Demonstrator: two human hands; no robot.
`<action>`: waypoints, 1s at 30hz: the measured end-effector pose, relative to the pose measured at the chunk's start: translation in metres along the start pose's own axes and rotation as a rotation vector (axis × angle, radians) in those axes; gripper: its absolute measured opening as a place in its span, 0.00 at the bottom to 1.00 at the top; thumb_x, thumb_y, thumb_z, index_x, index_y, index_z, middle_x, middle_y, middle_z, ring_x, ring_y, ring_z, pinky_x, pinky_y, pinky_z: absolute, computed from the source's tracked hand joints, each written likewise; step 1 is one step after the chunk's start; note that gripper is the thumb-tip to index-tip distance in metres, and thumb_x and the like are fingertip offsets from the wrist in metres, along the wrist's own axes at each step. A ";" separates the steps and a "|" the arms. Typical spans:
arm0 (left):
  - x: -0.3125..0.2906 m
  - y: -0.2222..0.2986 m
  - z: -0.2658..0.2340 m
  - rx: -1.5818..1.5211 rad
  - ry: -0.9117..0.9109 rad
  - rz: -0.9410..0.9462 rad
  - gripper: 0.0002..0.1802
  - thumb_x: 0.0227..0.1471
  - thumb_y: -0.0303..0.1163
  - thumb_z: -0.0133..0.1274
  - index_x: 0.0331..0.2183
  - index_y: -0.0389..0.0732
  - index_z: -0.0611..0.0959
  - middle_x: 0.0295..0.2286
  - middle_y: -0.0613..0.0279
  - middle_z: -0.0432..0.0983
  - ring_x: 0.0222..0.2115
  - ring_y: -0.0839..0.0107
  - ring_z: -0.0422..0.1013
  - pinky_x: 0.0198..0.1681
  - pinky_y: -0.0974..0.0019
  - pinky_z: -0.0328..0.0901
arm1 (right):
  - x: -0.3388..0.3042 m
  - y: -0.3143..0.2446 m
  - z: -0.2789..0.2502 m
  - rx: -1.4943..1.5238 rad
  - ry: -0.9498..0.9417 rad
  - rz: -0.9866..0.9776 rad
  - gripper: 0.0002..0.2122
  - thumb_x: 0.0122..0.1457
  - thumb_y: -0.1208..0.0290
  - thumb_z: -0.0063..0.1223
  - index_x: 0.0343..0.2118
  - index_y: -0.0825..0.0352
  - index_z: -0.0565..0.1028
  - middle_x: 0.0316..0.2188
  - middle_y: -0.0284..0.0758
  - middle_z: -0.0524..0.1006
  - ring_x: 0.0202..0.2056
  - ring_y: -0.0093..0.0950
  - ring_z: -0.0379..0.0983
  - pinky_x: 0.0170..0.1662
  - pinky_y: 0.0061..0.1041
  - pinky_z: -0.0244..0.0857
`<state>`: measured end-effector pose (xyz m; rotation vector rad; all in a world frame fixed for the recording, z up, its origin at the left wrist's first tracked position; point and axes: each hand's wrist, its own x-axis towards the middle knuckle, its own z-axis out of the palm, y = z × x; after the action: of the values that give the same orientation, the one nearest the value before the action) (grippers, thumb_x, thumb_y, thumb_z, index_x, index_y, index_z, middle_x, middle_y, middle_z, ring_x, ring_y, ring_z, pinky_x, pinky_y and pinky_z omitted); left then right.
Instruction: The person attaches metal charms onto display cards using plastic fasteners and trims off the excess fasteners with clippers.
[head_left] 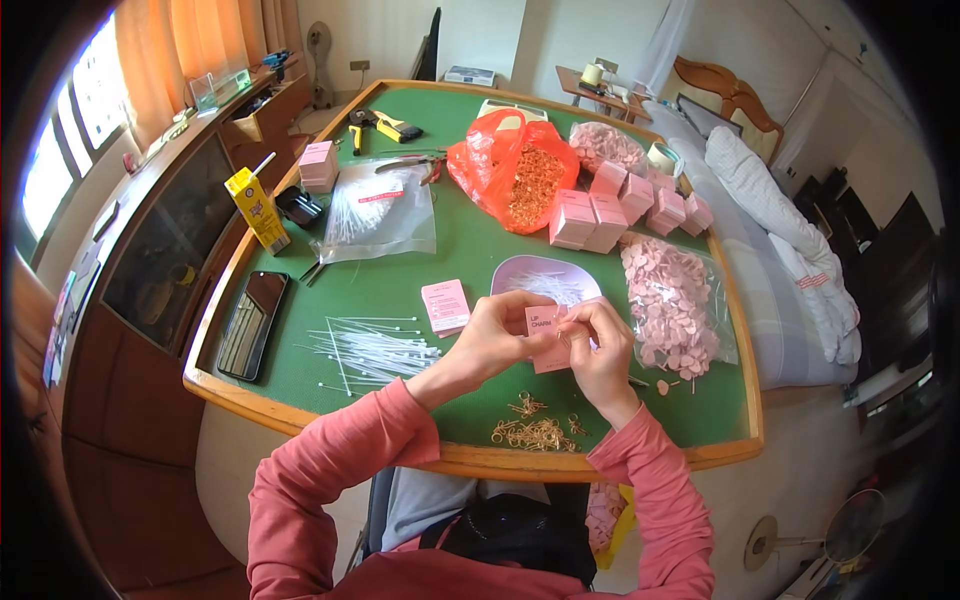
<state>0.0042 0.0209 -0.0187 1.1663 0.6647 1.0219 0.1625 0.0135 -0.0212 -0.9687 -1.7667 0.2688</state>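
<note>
Over the near part of the green table, my left hand [497, 330] pinches a small pink printed card [541, 322] by its left side. My right hand [603, 352] is closed at the card's right edge, fingertips pressed together; whatever small thing they may hold is too tiny to make out. Behind both hands sits a lilac bowl [508, 272] of thin white plastic pieces. A short stack of pink cards [445, 306] lies left of my left hand, beside a loose spread of white cable ties [372, 350]. Gold metal clasps [535, 434] lie in a heap near the front edge.
On the right is a clear bag of pink heart-shaped pieces [672, 300], with pink card stacks [588, 220] behind. A red plastic bag [490, 150] holds gold pieces. Farther left are a bag of cable ties [380, 215], yellow-black pliers [385, 125], a drink carton [257, 212] and a phone [254, 325].
</note>
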 end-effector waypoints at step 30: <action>0.004 -0.006 -0.009 0.052 -0.028 -0.045 0.16 0.44 0.22 0.55 0.37 0.35 0.71 0.30 0.60 0.74 0.31 0.77 0.71 0.35 0.74 0.66 | 0.000 -0.003 0.000 -0.090 -0.029 -0.151 0.05 0.45 0.79 0.56 0.28 0.67 0.77 0.25 0.32 0.70 0.18 0.22 0.67 0.22 0.19 0.63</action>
<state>-0.0005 0.0279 -0.0272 1.2039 0.6951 0.9538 0.1613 0.0112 -0.0190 -0.8931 -1.8807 0.1091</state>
